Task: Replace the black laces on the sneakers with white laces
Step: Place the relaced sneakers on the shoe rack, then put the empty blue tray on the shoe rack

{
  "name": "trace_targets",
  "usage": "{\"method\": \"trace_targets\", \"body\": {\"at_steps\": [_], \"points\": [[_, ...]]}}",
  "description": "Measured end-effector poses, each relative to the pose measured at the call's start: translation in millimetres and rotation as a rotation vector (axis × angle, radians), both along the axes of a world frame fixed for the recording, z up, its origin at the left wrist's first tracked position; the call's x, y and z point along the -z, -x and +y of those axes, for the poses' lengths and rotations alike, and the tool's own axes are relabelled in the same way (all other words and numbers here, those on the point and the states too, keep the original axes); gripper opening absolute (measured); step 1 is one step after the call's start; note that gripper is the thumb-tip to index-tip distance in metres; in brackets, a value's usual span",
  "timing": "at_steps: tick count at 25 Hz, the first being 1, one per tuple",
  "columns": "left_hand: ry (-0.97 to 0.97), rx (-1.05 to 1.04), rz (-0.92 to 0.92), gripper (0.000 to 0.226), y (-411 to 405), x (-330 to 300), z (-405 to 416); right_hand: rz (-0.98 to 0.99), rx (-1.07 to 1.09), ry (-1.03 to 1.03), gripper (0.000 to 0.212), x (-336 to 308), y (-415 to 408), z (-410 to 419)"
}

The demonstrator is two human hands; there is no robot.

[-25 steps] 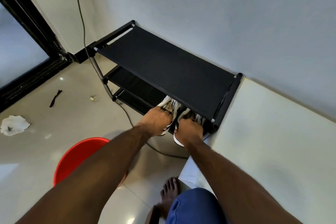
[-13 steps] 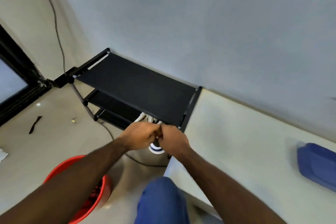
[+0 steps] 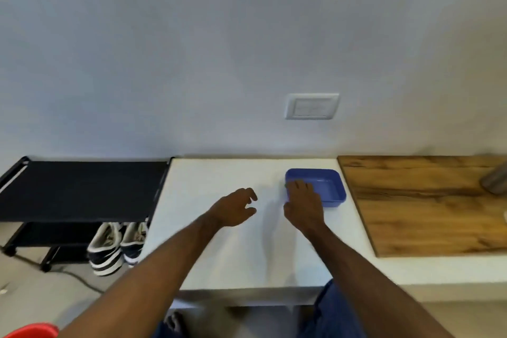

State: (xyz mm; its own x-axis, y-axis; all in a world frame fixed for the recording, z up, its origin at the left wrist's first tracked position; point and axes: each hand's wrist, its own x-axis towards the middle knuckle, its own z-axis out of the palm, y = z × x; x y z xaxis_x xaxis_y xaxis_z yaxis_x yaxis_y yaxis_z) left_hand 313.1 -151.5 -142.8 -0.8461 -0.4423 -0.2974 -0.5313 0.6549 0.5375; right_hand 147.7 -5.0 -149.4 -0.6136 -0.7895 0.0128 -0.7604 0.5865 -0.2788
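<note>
Two navy and white sneakers (image 3: 115, 245) stand side by side on a lower shelf of the black shoe rack (image 3: 79, 186) at the left, heels toward me. No laces show in this view. My left hand (image 3: 236, 207) hovers over the white table (image 3: 219, 255) with loosely spread fingers, holding nothing. My right hand (image 3: 303, 204) lies on the near left rim of a blue plastic tray (image 3: 329, 186) on the table; its fingertips reach over the rim, and I cannot tell whether they curl round it.
A wooden board (image 3: 425, 206) covers the table's right side, with a metal object (image 3: 495, 181) at its far right edge. A wall socket (image 3: 311, 105) sits above the tray. A red bucket (image 3: 30, 332) and a black cable (image 3: 76, 278) are on the floor at lower left.
Both hands have left the sneakers on the rack and moved right over the table. My view has swung right; the right hand now touches the blue tray.
</note>
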Motion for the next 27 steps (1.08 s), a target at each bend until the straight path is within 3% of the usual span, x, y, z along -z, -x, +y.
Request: {"method": "trace_targets", "body": {"at_steps": [6,12,14,19,23,27], "points": [[-0.237,-0.156,0.005,0.051,80.2,12.5,37.3,0.119,0.007,-0.281,0.045,31.6,74.3,48.1],[-0.543,-0.56,0.192,0.072,59.8,7.8,4.6,0.076,-0.246,-0.04,0.029,37.8,51.6,9.8],[-0.581,-0.631,0.279,0.066,21.6,-4.9,-24.5,0.073,-0.381,-0.032,0.031,33.9,21.5,-22.2],[-0.538,-0.689,0.303,0.027,-126.2,-17.4,-87.7,0.08,-0.645,0.029,0.036,16.8,-81.6,-115.4],[-0.469,-0.939,0.368,0.021,-244.9,-8.1,-115.6,0.08,-0.807,0.032,0.028,11.1,-187.2,-192.4],[-0.363,-1.243,0.397,0.026,-359.7,14.2,-129.3,-0.088,-0.957,0.041,0.025,26.4,-302.4,-248.9]]}}
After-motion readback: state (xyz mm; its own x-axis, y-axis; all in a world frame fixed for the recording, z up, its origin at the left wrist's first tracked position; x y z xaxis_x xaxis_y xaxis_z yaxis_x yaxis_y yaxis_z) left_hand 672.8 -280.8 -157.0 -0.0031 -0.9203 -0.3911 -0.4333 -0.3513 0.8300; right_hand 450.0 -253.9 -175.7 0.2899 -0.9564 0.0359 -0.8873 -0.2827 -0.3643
